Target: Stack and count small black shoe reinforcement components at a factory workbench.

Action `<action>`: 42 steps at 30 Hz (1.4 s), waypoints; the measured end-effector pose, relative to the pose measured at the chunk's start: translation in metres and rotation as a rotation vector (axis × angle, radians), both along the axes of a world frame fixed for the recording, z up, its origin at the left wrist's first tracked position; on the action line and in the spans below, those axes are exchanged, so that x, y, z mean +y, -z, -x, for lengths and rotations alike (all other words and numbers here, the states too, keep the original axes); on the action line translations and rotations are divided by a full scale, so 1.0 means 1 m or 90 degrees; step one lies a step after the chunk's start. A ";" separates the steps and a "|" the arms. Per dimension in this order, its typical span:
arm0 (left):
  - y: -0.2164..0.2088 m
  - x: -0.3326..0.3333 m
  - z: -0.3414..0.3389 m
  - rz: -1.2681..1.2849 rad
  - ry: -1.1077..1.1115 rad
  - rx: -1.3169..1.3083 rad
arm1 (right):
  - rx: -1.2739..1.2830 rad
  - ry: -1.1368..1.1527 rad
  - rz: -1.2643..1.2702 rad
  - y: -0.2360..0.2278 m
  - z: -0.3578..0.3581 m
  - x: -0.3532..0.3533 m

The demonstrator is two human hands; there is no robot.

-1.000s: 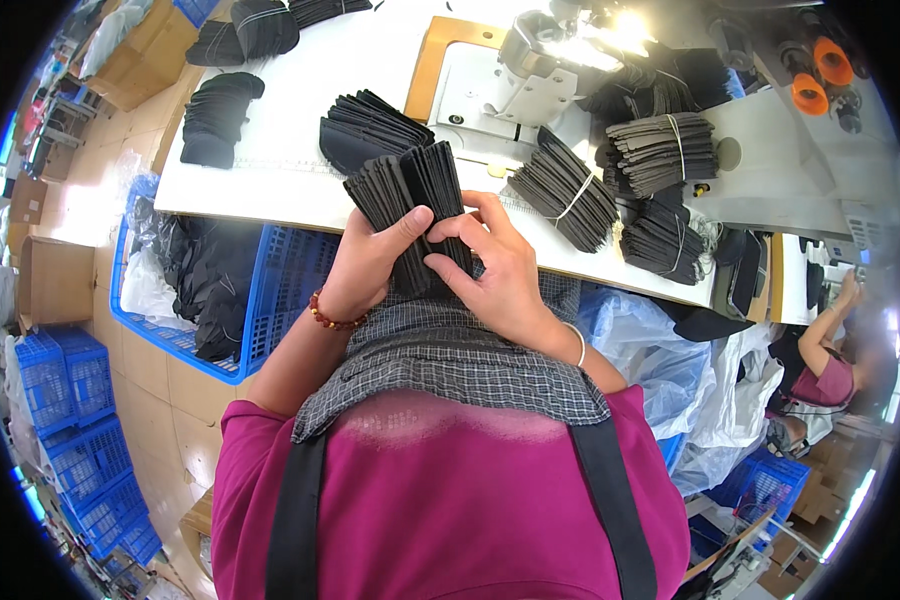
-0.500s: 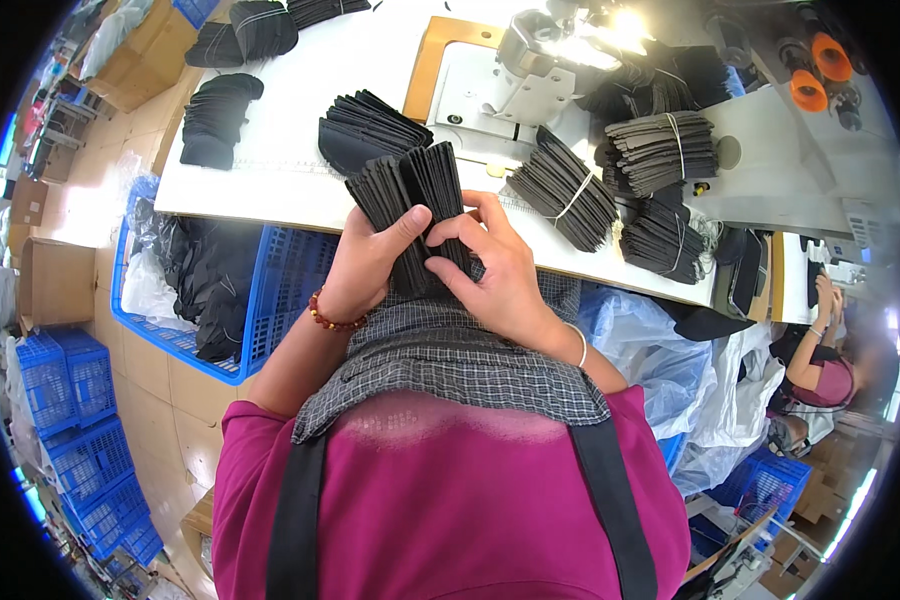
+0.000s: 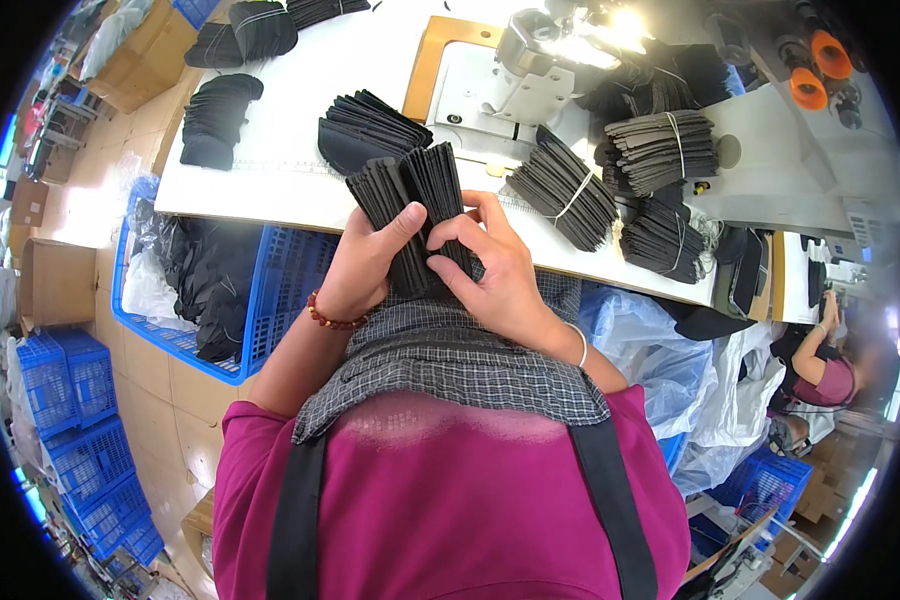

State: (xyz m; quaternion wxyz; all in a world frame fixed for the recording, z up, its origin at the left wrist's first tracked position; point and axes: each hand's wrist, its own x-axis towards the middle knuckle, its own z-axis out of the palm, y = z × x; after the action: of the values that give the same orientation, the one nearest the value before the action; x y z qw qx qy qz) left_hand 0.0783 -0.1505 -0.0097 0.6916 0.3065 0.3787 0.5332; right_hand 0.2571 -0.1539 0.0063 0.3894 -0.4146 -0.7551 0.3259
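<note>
My left hand is closed round the left side of a thick stack of black fabric pieces, its thumb lying across the front. From the right, my right hand grips the same stack, with thumb and bent fingers at its edge. A gap splits the stack into two bunches that fan apart at the top. It is held above my lap at the table's front edge. Just behind it lies a loose black stack. To the right rests a tied bundle of dark pieces. The far-side fingers of my left hand are hidden.
A sewing machine with a lit lamp stands on the white table. More tied bundles lie to the right, and black stacks at the left. A blue crate sits below left. A co-worker is at far right.
My hands and the stack stay almost in place; my left thumb has shifted very slightly. At far right, the co-worker's arm and hands have moved a little.
</note>
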 end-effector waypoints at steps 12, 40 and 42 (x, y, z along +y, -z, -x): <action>0.005 0.000 -0.001 -0.017 0.018 0.017 | -0.010 -0.006 -0.017 0.003 0.002 -0.001; 0.001 0.001 -0.003 -0.008 0.001 0.029 | -0.012 0.002 -0.059 0.002 0.004 0.002; 0.004 0.001 -0.004 -0.009 0.000 0.027 | -0.013 0.003 -0.050 0.004 0.004 0.001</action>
State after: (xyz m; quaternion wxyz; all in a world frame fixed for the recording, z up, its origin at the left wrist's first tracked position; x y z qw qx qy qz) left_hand 0.0824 -0.1499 -0.0137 0.6812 0.3229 0.3894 0.5292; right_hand 0.2535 -0.1525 0.0019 0.3984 -0.4041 -0.7704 0.2906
